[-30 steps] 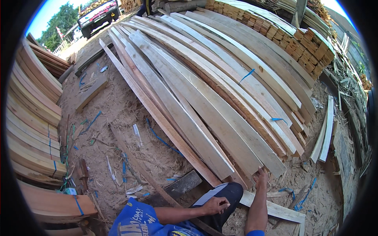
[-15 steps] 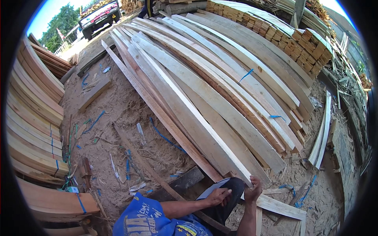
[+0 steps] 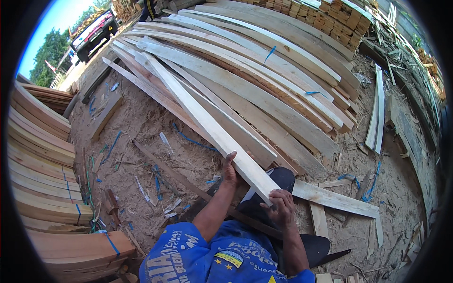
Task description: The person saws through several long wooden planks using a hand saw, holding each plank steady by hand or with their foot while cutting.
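Note:
A long pale wooden plank (image 3: 212,129) slants from the far pile down to my lap, its near end raised above my knee. My left hand (image 3: 231,172) grips it from the left side, thumb on top and fingers beneath, partly hidden. At the near end my right hand (image 3: 281,207) is closed over the tip of the plank. More long planks (image 3: 278,115) lie fanned out on the ground beyond, just right of the held one. A narrow dark wooden strip (image 3: 174,173) runs diagonally below my left forearm and across my lap.
Stacked boards (image 3: 45,174) stand along the left, tied with blue strips. A bundle of short-ended timber (image 3: 342,21) sits at the back right. Boards joined at an angle (image 3: 335,198) lie right of my knee. A truck (image 3: 94,33) stands far left. Blue straps litter the sandy ground.
My left hand has moved from my lap to the plank, and my right hand has come lower and left. The plank's near end has been lifted and swung left, off the pile towards me.

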Demonstrator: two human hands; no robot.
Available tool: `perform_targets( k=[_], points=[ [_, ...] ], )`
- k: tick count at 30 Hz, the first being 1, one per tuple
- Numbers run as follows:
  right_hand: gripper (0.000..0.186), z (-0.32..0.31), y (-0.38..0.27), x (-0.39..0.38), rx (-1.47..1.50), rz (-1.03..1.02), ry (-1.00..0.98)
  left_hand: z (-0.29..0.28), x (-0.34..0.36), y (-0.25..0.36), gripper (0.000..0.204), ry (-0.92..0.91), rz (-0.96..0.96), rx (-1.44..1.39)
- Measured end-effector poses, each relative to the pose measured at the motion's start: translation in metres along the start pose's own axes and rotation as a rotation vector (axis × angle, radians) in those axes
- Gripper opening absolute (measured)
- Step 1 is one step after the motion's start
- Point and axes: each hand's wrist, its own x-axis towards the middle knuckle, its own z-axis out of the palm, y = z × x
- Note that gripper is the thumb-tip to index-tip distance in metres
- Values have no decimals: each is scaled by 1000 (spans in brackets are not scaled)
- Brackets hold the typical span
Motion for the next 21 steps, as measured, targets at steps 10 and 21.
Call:
perform_targets(
  k=[10,21],
  points=[
    [50,0,-31,0,1100,1313,-222,-17,-74,43,79,-112,37,-25],
    [50,-99,-15,-91,993,1314,-363,-20,-64,44,79,101,-42,4]
  ],
)
